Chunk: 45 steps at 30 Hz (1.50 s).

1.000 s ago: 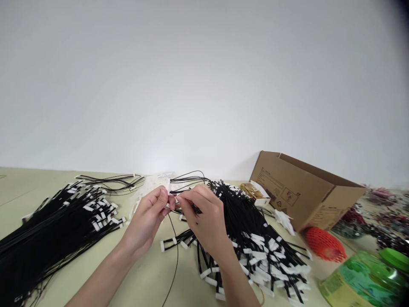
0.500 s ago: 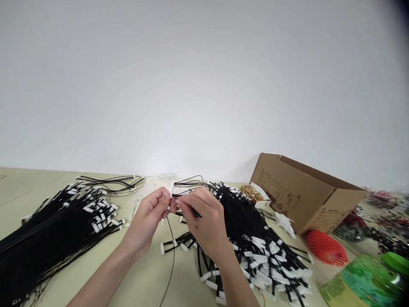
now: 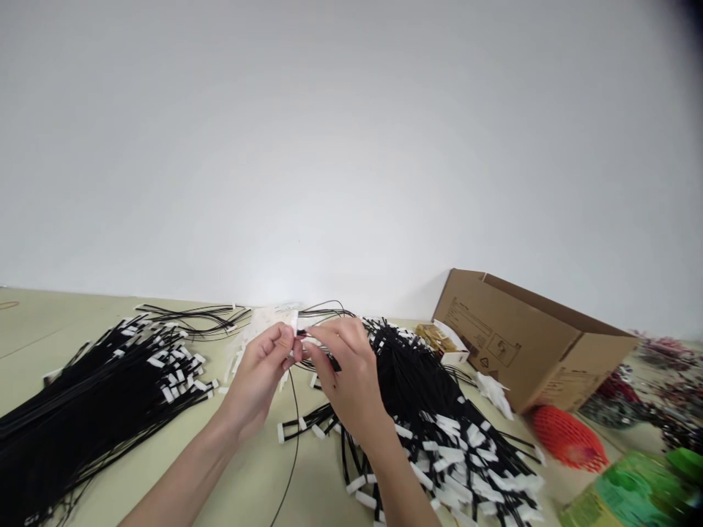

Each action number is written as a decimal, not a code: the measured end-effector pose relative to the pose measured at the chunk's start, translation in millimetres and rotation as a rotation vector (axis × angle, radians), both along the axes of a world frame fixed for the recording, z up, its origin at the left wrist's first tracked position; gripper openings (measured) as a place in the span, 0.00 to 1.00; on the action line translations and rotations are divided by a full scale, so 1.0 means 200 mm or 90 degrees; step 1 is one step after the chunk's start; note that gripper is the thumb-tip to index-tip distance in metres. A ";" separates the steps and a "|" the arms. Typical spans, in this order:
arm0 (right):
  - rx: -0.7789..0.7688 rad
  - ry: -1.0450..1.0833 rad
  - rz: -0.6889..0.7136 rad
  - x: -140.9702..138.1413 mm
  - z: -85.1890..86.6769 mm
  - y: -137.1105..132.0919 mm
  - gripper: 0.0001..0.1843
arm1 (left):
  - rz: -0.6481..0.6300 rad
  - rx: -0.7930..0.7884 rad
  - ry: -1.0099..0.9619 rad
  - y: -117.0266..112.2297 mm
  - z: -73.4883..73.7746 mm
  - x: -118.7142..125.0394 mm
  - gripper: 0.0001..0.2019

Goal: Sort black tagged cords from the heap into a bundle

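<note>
My left hand (image 3: 258,373) is closed in a pinch on a white plastic connector (image 3: 294,322) in the middle of the view. Close against it, my right hand (image 3: 348,373) bends its thumb and forefinger round a short black wire end at the connector's side; the fingertips partly hide the contact. One long thin black wire (image 3: 297,432) hangs from below the hands and runs down over the table. Just behind the hands lies a clear plastic bag (image 3: 266,316) with pale contents. More black wires (image 3: 324,313) stretch right behind my right hand.
A thick bundle of black wires with white connectors (image 3: 99,395) lies left, another heap (image 3: 417,388) right. Beyond are a small yellow-and-white box (image 3: 453,344), a cardboard box (image 3: 510,344), a red foam net (image 3: 571,437), a green bottle (image 3: 631,490) and tinsel-like bunches (image 3: 615,399).
My right fingers have shifted slightly and opened a little around the wire end. My left hand keeps its pinch on the connector. The view has moved slightly.
</note>
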State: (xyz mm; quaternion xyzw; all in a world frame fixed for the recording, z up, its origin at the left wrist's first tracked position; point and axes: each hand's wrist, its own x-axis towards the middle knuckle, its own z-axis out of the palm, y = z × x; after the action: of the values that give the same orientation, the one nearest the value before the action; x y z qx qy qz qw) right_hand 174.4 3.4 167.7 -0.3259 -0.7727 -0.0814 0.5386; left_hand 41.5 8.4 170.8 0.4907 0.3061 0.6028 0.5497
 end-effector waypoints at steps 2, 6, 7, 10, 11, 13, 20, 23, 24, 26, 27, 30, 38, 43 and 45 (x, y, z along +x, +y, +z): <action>0.012 -0.076 -0.011 0.00 0.01 -0.01 0.20 | 0.000 -0.033 -0.095 0.04 0.01 -0.04 0.11; 0.029 -0.254 -0.002 0.00 -0.01 0.00 0.26 | -0.049 -0.111 -0.259 0.12 0.03 -0.16 0.06; 0.039 -0.273 -0.002 -0.02 -0.02 0.01 0.25 | -0.057 -0.128 -0.290 0.13 0.04 -0.19 0.07; 0.076 -0.278 -0.001 -0.07 -0.08 0.08 0.15 | -0.054 -0.168 -0.361 0.14 0.05 -0.24 0.09; 0.086 -0.269 0.005 -0.09 -0.10 0.11 0.12 | -0.045 -0.173 -0.375 0.15 0.06 -0.25 0.10; 0.089 -0.232 0.033 -0.11 -0.13 0.15 0.11 | -0.024 -0.166 -0.388 0.15 0.06 -0.26 0.10; -0.205 0.257 0.380 -0.01 -0.07 0.17 0.10 | 0.051 -0.122 -0.387 0.19 0.01 -0.26 0.08; -0.271 0.569 0.409 0.10 -0.05 0.18 0.10 | 0.077 -0.115 -0.363 0.20 0.01 -0.26 0.08; -0.265 0.647 0.394 0.13 -0.04 0.18 0.09 | 0.078 -0.113 -0.355 0.19 0.01 -0.25 0.08; -0.240 0.728 0.328 0.19 -0.03 0.19 0.12 | 0.069 -0.108 -0.338 0.18 0.02 -0.23 0.07; -0.222 0.737 0.280 0.21 -0.03 0.18 0.15 | 0.056 -0.107 -0.327 0.17 0.02 -0.22 0.06; -0.153 0.644 0.114 0.21 -0.01 0.14 0.17 | 0.010 -0.100 -0.292 0.14 0.02 -0.17 0.05; -0.022 0.193 0.042 0.00 0.05 -0.05 0.09 | 0.008 -0.043 -0.133 0.03 0.03 -0.07 0.12; -0.030 0.136 0.032 -0.06 0.02 -0.04 0.11 | -0.011 -0.017 -0.066 -0.03 0.05 -0.04 0.15; -0.035 0.127 0.029 -0.06 0.01 -0.04 0.11 | -0.016 -0.020 -0.051 -0.04 0.05 -0.03 0.15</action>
State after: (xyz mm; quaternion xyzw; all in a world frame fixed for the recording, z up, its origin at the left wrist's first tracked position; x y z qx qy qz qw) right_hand 161.9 -5.0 169.5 -0.3295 -0.7243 -0.0148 0.6055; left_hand 36.1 0.4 181.5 0.4614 0.2871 0.6102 0.5765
